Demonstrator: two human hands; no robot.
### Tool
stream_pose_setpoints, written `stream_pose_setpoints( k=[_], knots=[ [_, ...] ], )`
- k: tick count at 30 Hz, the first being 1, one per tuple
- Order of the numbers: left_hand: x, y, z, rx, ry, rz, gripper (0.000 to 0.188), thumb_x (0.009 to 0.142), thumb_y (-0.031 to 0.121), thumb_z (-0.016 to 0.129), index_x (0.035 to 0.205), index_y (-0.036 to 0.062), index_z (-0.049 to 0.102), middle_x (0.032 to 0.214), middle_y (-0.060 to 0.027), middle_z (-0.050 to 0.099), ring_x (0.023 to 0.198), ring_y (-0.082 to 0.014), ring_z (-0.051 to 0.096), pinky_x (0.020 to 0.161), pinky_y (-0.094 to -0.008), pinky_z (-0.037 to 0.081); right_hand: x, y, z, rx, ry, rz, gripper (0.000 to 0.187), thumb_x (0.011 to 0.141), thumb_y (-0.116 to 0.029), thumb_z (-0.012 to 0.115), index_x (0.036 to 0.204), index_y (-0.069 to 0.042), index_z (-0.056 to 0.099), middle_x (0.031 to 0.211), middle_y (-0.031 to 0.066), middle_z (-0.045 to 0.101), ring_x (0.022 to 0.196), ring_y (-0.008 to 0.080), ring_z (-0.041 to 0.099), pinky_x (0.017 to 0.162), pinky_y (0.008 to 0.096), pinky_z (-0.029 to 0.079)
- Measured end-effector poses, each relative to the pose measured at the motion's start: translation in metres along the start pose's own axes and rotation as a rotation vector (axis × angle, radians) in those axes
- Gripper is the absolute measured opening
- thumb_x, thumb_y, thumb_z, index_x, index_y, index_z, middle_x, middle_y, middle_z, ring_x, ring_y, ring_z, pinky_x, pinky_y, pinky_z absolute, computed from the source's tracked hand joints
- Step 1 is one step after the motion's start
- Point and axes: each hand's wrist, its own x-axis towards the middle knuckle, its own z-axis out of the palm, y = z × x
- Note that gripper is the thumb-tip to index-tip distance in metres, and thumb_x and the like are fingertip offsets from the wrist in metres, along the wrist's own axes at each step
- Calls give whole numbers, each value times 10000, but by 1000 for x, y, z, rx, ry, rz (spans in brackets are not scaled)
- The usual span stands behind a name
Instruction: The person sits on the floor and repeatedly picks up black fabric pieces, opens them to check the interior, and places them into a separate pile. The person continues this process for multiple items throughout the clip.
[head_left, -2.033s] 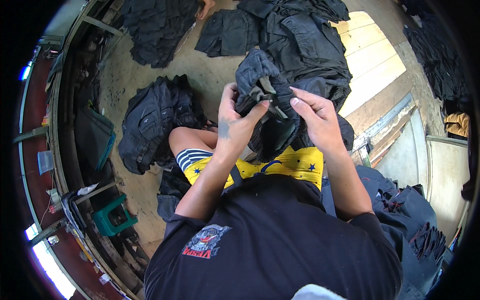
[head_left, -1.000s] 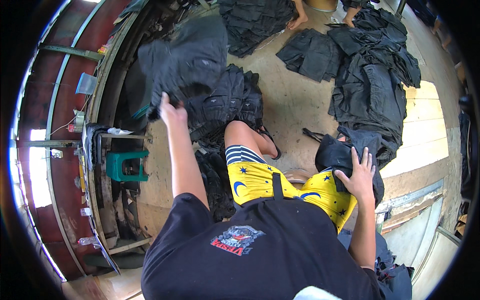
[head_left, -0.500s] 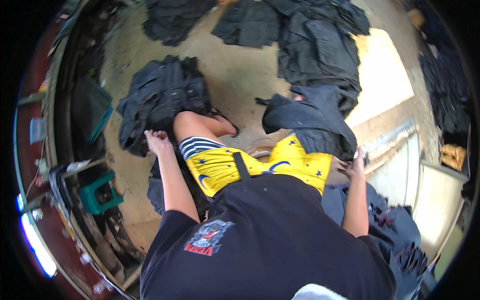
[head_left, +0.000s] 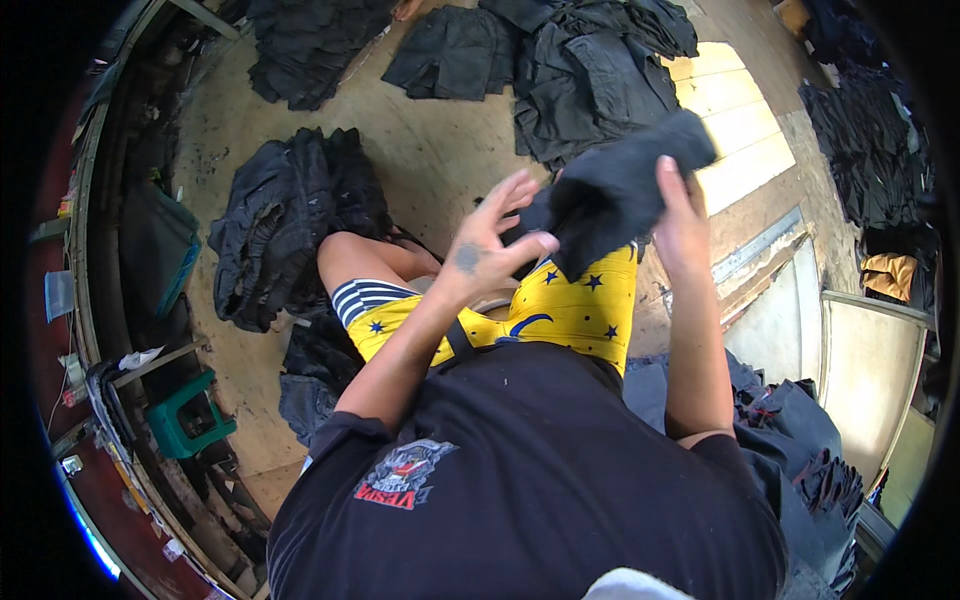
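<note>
A dark garment (head_left: 625,185) is lifted in front of my right thigh, partly blurred, with a dark hollow opening in its near left side. My right hand (head_left: 682,215) grips its right edge, thumb on top. Beside the garment's left end is my left hand (head_left: 490,240), its fingers and thumb spread apart and holding nothing. Yellow cloth (head_left: 575,310) with blue stars and moons covers my lap. To the left, next to my bent knee, lies a heap of dark garments (head_left: 290,220).
Dark shorts (head_left: 450,55) and a pile of dark garments (head_left: 590,90) lie ahead on the wooden floor (head_left: 230,400). More folded dark garments (head_left: 800,440) are stacked at my right side. A green stool (head_left: 190,415) stands at left; pale panels (head_left: 870,380) lean at right.
The dark garment has risen off my right thigh, held in my right hand. My left hand has moved from the left heap across to the garment, its fingers now spread.
</note>
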Motion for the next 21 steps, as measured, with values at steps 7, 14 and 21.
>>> stream_pose_setpoints(
  k=[7, 14, 21],
  knots=[
    [12, 38, -21, -496, 324, -132, 491, 1085, 127, 627, 1548, 8, 517, 1447, -123, 648, 1317, -239, 630, 1172, -386, 478, -32, -20, 127, -604, -686, -528, 504, 1012, -397, 735, 1351, -28, 678, 1310, 291, 688, 1283, 492, 601, 1104, 504, 482],
    [-13, 46, -74, -162, 177, -121, 661, 1173, 545, 426, 1461, -22, 608, 1221, -114, 743, 1013, -188, 720, 870, -317, 585, -38, -2, 135, -589, -793, -373, 618, 966, -335, 783, 1431, 40, 624, 1277, 273, 728, 1220, 360, 715, 1060, 410, 530],
    [-5, 87, -103, -519, 137, -413, 603, 1203, 457, 357, 1446, -39, 601, 1126, -195, 774, 885, -207, 768, 730, -336, 652, -22, 29, 111, 100, -534, 229, 378, 1046, -89, 610, 1389, 68, 642, 1202, 31, 731, 1045, 110, 654, 965, 271, 514]
  ],
)
